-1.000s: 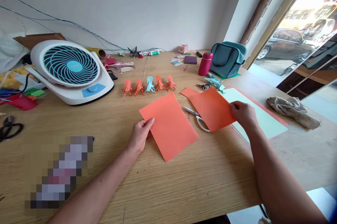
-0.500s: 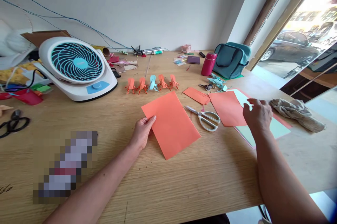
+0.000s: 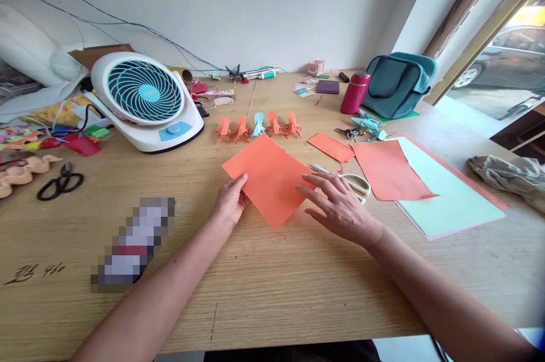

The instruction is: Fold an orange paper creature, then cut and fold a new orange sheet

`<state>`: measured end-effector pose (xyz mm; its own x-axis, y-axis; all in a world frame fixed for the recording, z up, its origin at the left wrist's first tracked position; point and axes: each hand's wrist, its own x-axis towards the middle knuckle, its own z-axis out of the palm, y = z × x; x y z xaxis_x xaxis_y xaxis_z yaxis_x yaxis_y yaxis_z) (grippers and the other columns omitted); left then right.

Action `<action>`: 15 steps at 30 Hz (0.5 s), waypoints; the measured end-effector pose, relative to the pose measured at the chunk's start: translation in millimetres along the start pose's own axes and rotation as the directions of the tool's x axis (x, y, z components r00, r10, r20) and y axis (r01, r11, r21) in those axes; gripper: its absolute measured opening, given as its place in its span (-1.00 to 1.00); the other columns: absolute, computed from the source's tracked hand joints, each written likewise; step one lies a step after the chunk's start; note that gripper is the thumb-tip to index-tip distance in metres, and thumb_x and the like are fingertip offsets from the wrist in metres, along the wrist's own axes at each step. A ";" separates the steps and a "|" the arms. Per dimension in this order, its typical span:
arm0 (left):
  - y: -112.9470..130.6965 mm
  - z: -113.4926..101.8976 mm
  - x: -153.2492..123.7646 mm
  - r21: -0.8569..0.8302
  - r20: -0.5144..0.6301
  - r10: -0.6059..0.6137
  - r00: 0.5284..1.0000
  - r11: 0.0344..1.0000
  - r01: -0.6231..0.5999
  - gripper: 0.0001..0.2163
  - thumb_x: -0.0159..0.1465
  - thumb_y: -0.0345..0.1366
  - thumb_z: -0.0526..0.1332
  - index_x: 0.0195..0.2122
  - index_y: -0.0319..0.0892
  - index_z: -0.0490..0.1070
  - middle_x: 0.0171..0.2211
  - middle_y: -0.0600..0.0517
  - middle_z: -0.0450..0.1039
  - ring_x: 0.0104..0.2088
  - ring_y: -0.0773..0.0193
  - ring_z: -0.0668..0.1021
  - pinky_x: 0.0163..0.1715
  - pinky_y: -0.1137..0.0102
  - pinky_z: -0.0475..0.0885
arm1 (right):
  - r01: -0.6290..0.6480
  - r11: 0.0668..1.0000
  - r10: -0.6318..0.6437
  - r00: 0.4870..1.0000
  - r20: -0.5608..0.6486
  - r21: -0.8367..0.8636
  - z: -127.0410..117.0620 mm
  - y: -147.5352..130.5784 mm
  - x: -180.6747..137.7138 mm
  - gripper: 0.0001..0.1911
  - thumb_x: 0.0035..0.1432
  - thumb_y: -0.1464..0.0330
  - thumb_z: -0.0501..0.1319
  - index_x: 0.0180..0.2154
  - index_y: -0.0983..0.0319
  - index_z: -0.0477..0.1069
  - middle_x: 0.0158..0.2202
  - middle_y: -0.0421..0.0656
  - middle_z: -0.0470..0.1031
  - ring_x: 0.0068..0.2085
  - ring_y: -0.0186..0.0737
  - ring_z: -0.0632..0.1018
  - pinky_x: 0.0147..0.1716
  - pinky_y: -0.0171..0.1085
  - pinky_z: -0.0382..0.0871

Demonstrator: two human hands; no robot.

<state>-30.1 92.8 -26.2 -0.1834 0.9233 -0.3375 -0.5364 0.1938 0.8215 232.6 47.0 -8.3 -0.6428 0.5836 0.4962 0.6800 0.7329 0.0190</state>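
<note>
An orange sheet of paper (image 3: pixel 272 180) is held tilted above the table, its left edge pinched between the thumb and fingers of my left hand (image 3: pixel 232 200). My right hand (image 3: pixel 340 206) lies over the sheet's right corner with its fingers stretched out and apart; whether they press on the paper I cannot tell. Partly hidden behind that hand are white-handled scissors (image 3: pixel 357 182). Beyond the sheet stands a row of several small folded paper figures, mostly orange (image 3: pixel 291 123), with one light blue figure (image 3: pixel 258 125) among them.
To the right lie another orange sheet (image 3: pixel 392 172), pale green paper (image 3: pixel 460 209) and folded orange strips (image 3: pixel 330 147). A white fan (image 3: pixel 170 135), black scissors (image 3: pixel 61 182), a pink bottle (image 3: pixel 355 94), a teal bag (image 3: pixel 398 87), keys (image 3: pixel 351 134) and a crumpled cloth (image 3: pixel 511 180) surround the work area.
My right hand has moved left from the paper stack to the held sheet's right corner, its fingers now spread. The held sheet has turned slightly. The view has shifted left.
</note>
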 end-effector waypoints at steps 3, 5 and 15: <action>-3.1 -2.2 -7.3 -0.006 -0.005 -0.021 1.000 1.000 0.021 -0.90 0.14 -0.44 0.31 -0.29 -0.24 0.51 -0.32 -0.02 0.59 -0.41 0.30 0.60 -0.46 0.42 0.54 | 0.044 0.998 -0.047 0.998 -0.048 -0.049 8.8 -6.5 2.7 -0.66 0.31 0.43 0.12 0.11 0.20 0.33 0.18 -0.02 0.38 0.18 0.01 0.35 0.04 0.00 0.23; -4.7 -5.4 -16.0 -0.007 -0.008 -0.039 0.999 0.999 0.039 -0.92 0.13 -0.46 0.31 -0.32 -0.24 0.50 -0.34 -0.01 0.59 -0.41 0.31 0.59 -0.46 0.43 0.54 | 0.049 0.997 -0.053 0.997 -0.058 -0.055 11.8 -12.8 4.0 -0.70 0.32 0.44 0.10 0.06 0.20 0.37 0.14 -0.05 0.44 0.11 -0.01 0.40 -0.03 -0.02 0.23; -8.6 -22.5 -42.1 0.096 0.042 0.016 0.999 0.995 -0.019 -0.71 -0.02 -0.30 0.44 -0.28 -0.25 0.48 -0.30 -0.01 0.58 -0.35 0.28 0.59 -0.36 0.37 0.57 | 0.090 0.996 -0.091 0.996 0.019 0.009 20.9 -29.3 0.5 -0.72 0.32 0.51 0.06 0.01 0.30 0.42 0.08 -0.04 0.49 -0.03 -0.08 0.47 -0.15 -0.08 0.23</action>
<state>-36.4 44.7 -29.4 -0.1570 0.9393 -0.3052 -0.4512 0.2067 0.8682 205.0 33.1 -26.8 -0.7084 0.5213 0.4758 0.6159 0.7859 0.0558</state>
